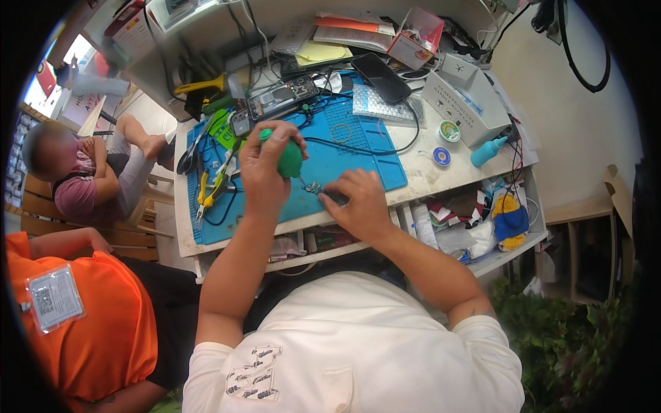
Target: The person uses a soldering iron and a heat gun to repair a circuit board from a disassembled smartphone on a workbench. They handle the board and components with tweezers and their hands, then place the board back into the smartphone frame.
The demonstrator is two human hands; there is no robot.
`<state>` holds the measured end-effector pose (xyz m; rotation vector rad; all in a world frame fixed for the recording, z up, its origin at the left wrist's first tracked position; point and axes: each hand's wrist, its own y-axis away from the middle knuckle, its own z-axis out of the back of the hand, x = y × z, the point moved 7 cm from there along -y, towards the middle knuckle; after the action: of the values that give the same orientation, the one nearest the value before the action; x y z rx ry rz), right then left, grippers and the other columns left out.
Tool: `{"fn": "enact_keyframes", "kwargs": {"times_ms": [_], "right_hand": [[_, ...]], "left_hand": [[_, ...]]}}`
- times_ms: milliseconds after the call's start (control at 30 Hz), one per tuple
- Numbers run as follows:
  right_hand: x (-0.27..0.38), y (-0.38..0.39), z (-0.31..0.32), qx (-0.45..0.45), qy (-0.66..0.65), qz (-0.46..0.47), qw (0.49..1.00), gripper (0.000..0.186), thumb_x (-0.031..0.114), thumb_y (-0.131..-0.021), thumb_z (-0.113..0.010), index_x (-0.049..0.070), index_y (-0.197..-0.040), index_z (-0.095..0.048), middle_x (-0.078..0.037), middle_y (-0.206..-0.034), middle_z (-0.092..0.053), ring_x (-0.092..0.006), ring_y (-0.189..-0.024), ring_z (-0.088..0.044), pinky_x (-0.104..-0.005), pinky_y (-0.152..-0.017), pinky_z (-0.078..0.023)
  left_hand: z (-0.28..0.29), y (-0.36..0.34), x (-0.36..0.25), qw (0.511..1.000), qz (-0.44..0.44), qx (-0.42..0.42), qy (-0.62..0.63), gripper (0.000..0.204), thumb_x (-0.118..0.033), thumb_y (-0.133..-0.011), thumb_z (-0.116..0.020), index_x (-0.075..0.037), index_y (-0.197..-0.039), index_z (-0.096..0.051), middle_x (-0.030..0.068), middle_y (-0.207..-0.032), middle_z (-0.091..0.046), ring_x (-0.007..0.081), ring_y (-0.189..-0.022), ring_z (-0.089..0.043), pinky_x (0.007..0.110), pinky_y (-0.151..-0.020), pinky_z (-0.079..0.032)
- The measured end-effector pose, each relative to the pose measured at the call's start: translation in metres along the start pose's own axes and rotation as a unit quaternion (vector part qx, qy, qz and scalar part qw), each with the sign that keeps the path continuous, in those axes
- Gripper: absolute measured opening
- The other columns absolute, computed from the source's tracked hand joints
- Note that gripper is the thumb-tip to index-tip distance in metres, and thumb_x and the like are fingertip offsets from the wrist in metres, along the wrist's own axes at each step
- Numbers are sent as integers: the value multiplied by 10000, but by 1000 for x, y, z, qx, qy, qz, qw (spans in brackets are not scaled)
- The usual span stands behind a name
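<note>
My left hand (265, 165) is wrapped round a green squeeze bulb (290, 161) and holds it tilted above the blue work mat (358, 168). Its thin tip points down at a small circuit board (313, 187). At the board's right edge, my right hand (358, 203) pinches it between thumb and fingers, close to the mat's front edge. Left of my left hand lie yellow-handled pliers (206, 196) and other hand tools. Beyond it an opened phone (282, 98) rests on the mat.
A dark phone (381, 77) lies on bubble wrap at the back. To the right stand a white box (463, 103), two small spools (441, 157) and a light-blue bottle (487, 152). An open drawer (475, 227) holds odds and ends. A person in orange (89, 310) sits close on my left.
</note>
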<state>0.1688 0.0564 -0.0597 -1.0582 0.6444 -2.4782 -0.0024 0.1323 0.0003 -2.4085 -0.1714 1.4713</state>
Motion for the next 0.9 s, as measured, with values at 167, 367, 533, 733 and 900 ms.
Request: {"fn": "enact_keyframes", "kwargs": {"times_ms": [167, 367, 533, 733, 900], "right_hand": [[1, -2, 3, 8, -16, -14, 1000, 277, 284, -830, -957, 87, -971, -822, -47, -908, -706, -270, -899, -652, -443, -823, -429], [1, -2, 2, 9, -14, -10, 1000, 311, 293, -826, -958, 81, -1010, -824, -53, -915, -700, -275, -896, -645, -445, -821, -425], [0, -2, 2, 15, -16, -9, 1000, 337, 296, -829, -955, 74, -1040, -816, -61, -916, -689, -281, -904, -636, -446, -821, -423], [0, -2, 3, 16, -25, -15, 999, 380, 296, -831, -951, 64, -1090, -800, -64, -926, -679, -287, -912, -633, -447, -827, -425], [-1, -2, 3, 19, -25, -18, 999, 421, 304, -837, -947, 54, -1136, -789, -67, -952, -677, -288, -923, -635, -447, -834, -428]], "left_hand": [[-13, -2, 19, 997, 32, 7, -71, 188, -136, -1058, -717, -36, -925, -631, 66, -850, -608, 166, -731, -601, 351, -636, -511], [2, -1, 29, 999, 22, 12, -44, 244, -106, -1034, -715, -59, -873, -537, 9, -756, -502, 106, -646, -475, 326, -580, -431], [-4, -7, 20, 997, -14, -68, -43, 235, -96, -1026, -710, -67, -882, -527, 7, -734, -471, 104, -630, -450, 320, -550, -414], [0, -4, 36, 999, 45, 21, 0, 254, -105, -1032, -719, -84, -872, -523, 22, -812, -515, 112, -700, -469, 320, -610, -440], [-9, -5, 33, 999, 41, 13, 27, 253, -99, -1031, -723, -90, -872, -526, 15, -781, -495, 117, -678, -456, 325, -619, -439]]}}
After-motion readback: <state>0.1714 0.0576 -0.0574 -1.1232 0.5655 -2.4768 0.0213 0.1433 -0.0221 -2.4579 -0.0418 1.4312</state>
